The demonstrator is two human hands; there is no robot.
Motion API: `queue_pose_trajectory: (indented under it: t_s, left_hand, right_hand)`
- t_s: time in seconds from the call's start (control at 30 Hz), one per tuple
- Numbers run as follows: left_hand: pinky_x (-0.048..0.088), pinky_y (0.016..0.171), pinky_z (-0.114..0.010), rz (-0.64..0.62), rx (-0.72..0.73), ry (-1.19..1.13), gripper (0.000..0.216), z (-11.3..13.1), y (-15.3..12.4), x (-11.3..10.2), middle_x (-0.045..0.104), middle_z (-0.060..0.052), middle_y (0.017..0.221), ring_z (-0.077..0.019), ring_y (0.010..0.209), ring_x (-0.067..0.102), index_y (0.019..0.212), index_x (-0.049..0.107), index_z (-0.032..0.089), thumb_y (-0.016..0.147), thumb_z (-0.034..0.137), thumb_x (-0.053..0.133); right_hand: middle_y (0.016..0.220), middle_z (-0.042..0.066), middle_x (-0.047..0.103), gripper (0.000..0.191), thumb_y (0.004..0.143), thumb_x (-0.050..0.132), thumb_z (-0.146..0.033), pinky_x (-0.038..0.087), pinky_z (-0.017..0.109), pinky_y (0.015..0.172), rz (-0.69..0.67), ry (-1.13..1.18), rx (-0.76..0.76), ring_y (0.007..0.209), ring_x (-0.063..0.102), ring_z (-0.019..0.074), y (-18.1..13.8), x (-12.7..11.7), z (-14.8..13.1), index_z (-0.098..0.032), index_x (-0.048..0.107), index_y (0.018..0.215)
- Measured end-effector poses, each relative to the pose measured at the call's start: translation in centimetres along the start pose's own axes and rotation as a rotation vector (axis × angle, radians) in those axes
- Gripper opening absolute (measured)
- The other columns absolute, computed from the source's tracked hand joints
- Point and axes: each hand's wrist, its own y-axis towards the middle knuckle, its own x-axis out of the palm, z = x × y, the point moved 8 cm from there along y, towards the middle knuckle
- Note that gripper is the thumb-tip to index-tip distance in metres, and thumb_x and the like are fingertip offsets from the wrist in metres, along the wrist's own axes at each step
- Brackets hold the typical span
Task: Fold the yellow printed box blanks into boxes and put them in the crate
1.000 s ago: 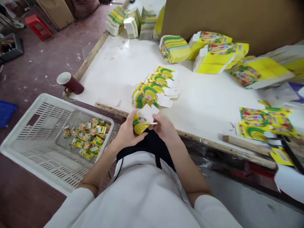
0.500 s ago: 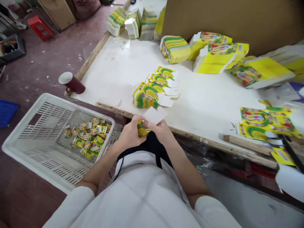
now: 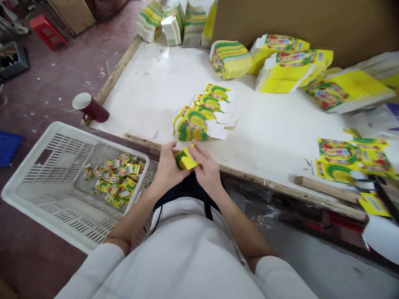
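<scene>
Between my hands, over the table's front edge, is a small yellow and green carton point(image 3: 186, 158). My left hand point(image 3: 169, 170) is closed round its left side. My right hand point(image 3: 206, 170) grips the right side, its fingers against the yellow end flap. Just beyond my hands, a fanned row of flat cartons point(image 3: 195, 120) lies on the white table point(image 3: 137, 95), white flaps pointing right. To my left, a white plastic crate point(image 3: 59, 207) holds many small folded cartons point(image 3: 115, 178) at its far right end.
A maroon mug point(image 3: 93, 110) stands at the table's left corner. Stacks of carton blanks point(image 3: 232, 60) line the back by a brown cardboard panel point(image 3: 296, 20). More flat cartons point(image 3: 338, 153) lie at right beside a wooden strip point(image 3: 326, 189). A red stool point(image 3: 48, 31) is on the floor.
The carton's white flaps, which stood up between my hands, no longer show; a yellow end faces up instead. My right hand has moved slightly up and left. The camera view has shifted a little.
</scene>
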Motion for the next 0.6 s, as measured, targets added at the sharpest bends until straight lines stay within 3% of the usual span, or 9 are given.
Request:
queue_pose_trajectory:
  t_s: [0.07,0.17,0.33,0.5,0.6]
  left_hand:
    - [0.052,0.086,-0.037,0.089,-0.174,-0.122,0.083,-1.2,-0.2,-1.0,0.054,-0.008,0.113,-0.0206,0.097,0.061,0.127,0.039,0.020,0.061,0.039,0.086]
    - [0.053,0.076,-0.028,0.117,-0.316,-0.463,0.062,-2.2,-0.3,-1.5,0.057,-0.002,0.099,-0.0143,0.085,0.063,0.113,0.046,0.021,0.068,0.041,0.083]
    - [0.053,0.077,-0.024,0.228,-0.351,-0.691,0.057,-2.5,0.2,-2.9,0.061,-0.002,0.099,-0.0120,0.087,0.063,0.109,0.052,0.021,0.065,0.031,0.086]
    - [0.053,0.076,-0.022,0.331,-0.353,-0.792,0.057,-2.8,-0.2,-2.8,0.060,0.001,0.093,-0.0103,0.083,0.062,0.104,0.053,0.022,0.060,0.029,0.088]
    - [0.053,0.079,-0.024,0.319,-0.346,-0.758,0.050,-2.5,-0.4,-2.0,0.061,0.000,0.097,-0.0119,0.087,0.063,0.106,0.053,0.022,0.068,0.031,0.084]
  right_hand:
    - [0.151,0.006,0.050,0.049,0.098,0.046,-0.022,0.040,0.046,0.116,0.131,-0.025,0.021,0.139,0.048,0.0227,0.3,-1.4,0.8,-0.033,0.049,0.146]
    - [0.158,0.009,0.040,0.055,0.096,0.055,-0.031,0.041,0.047,0.116,0.088,-0.080,-0.040,0.145,0.040,0.0260,0.4,-1.2,0.8,-0.031,0.043,0.150]
    - [0.157,0.009,0.041,0.034,0.097,0.056,-0.033,0.048,0.045,0.110,-0.037,-0.129,-0.124,0.138,0.049,0.0265,0.3,-1.0,0.2,-0.029,0.065,0.130]
    - [0.150,0.012,0.049,0.023,0.091,0.065,-0.030,0.053,0.044,0.101,-0.212,-0.054,-0.131,0.127,0.059,0.0274,1.0,-1.7,-0.6,-0.026,0.073,0.111]
    - [0.144,0.013,0.054,0.018,0.086,0.071,-0.029,0.051,0.047,0.103,-0.100,0.001,-0.049,0.128,0.057,0.0291,1.5,-2.0,-0.4,-0.024,0.072,0.103]
